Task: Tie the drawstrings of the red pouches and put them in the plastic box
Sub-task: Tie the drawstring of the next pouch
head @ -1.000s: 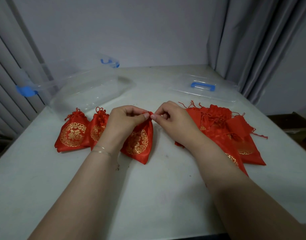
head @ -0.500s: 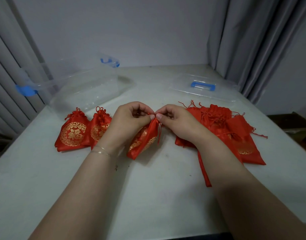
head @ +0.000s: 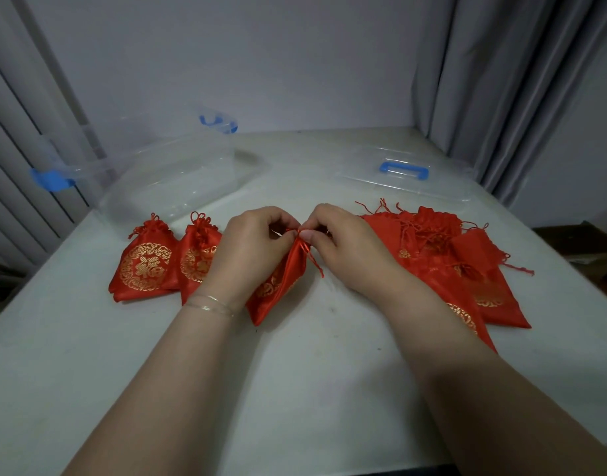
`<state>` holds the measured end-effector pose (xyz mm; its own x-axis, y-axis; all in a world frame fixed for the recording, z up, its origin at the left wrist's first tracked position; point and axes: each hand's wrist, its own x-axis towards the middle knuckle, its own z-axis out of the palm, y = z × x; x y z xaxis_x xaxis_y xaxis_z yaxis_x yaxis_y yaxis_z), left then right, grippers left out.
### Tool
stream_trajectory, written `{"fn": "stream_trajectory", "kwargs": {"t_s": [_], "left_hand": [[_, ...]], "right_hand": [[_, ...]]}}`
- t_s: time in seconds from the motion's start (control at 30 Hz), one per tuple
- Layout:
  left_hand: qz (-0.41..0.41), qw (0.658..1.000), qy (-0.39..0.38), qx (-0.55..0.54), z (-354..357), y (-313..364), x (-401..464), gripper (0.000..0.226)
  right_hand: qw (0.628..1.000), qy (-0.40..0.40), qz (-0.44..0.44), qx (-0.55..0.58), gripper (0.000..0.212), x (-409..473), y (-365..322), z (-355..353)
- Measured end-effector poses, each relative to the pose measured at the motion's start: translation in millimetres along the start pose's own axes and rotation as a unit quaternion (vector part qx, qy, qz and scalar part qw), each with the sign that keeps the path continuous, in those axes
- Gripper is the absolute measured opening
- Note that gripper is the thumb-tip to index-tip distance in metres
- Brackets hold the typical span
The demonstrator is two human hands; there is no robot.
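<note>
- Head view looks down on a pale tabletop (head: 295, 389) with both forearms reaching in from the near edge.
- The left hand (head: 254, 249) has its fingers curled and pinches the gathered neck of a red pouch (head: 281, 286) between thumb and forefinger.
- The right hand (head: 346, 249) meets it fingertip to fingertip at the same neck, thumb and forefinger pinching the drawstring (head: 312, 259) (a loose end of it hangs down just below the fingers).
- This pouch lies slantwise at the middle of the tabletop, its neck raised by the hands, its bottom corner resting on the surface near the left wrist.
- Two tied pouches (head: 147, 262) lie side by side left of the left hand, gold emblems facing up, their necks bunched; the nearer one is partly hidden by the hand.
- A heap of red pouches (head: 467, 269) lies right of the right hand, overlapping one another, cords straggling out; the right forearm crosses its near edge.
- The plastic box (head: 171, 176) stands far left behind the tied pouches, clear-walled with blue latches; no pouch shows inside it.
- Its clear lid (head: 405, 187), with a blue handle, lies flat behind the heap on the far right.
- A thin bracelet (head: 209, 304) circles the left wrist.
- Grey curtains (head: 518, 97) hang at the right.
</note>
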<state>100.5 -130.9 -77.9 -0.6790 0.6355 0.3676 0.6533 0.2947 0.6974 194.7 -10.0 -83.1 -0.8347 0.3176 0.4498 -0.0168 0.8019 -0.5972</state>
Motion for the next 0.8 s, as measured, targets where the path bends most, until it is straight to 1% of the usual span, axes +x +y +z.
{"fn": "stream_trajectory", "kwargs": {"t_s": [0.03, 0.1, 0.13, 0.17, 0.23, 0.3, 0.33, 0.4, 0.47, 0.63, 0.7, 0.8], "left_hand": [[0.008, 1.0, 0.008, 0.003, 0.5, 0.3, 0.1, 0.01], [0.032, 0.999, 0.022, 0.005, 2.3, 1.7, -0.8, 0.009], [0.053, 0.998, 0.027, 0.006, 3.9, 2.8, -1.7, 0.008], [0.077, 0.996, 0.032, 0.009, 5.5, 3.8, -2.5, 0.008], [0.125, 0.991, 0.047, 0.026, 8.1, 5.1, -3.3, 0.006], [0.164, 0.983, 0.066, 0.054, 10.0, 4.1, -2.4, 0.008], [0.178, 0.979, 0.073, 0.066, 10.2, 3.3, -2.3, 0.008], [0.193, 0.974, 0.078, 0.084, 10.7, 2.4, -2.7, 0.009], [0.203, 0.971, 0.078, 0.097, 11.3, 2.0, -3.4, 0.007], [0.222, 0.96, 0.084, 0.147, 11.8, 2.5, -3.7, 0.005], [0.217, 0.958, 0.083, 0.168, 10.9, 2.1, -3.7, 0.006], [0.201, 0.958, 0.075, 0.192, 10.0, 0.4, -2.8, 0.01]], "right_hand": [[1.0, 0.008, 0.02, 0.016, 0.012, -0.3, -0.2, 0.9], [0.994, 0.032, 0.08, 0.069, 0.026, 0.1, -3.1, 1.2], [0.988, 0.047, 0.112, 0.097, 0.033, 1.0, -5.1, 0.0], [0.982, 0.057, 0.14, 0.117, 0.035, 2.0, -5.8, -1.8], [0.963, 0.055, 0.19, 0.184, 0.024, 3.1, -4.9, -5.1], [0.927, 0.015, 0.229, 0.297, 0.012, 2.1, -2.3, -7.4], [0.917, -0.008, 0.234, 0.323, 0.014, 1.4, -0.1, -8.7], [0.916, -0.039, 0.226, 0.328, 0.02, 0.5, 2.3, -11.2], [0.92, -0.051, 0.222, 0.318, 0.021, 0.1, 2.8, -15.2], [0.92, -0.073, 0.228, 0.309, 0.015, -1.1, 4.1, -24.6], [0.93, -0.069, 0.217, 0.288, 0.014, -1.2, 2.9, -25.5], [0.954, -0.06, 0.2, 0.214, 0.021, -1.1, 3.1, -22.3]]}}
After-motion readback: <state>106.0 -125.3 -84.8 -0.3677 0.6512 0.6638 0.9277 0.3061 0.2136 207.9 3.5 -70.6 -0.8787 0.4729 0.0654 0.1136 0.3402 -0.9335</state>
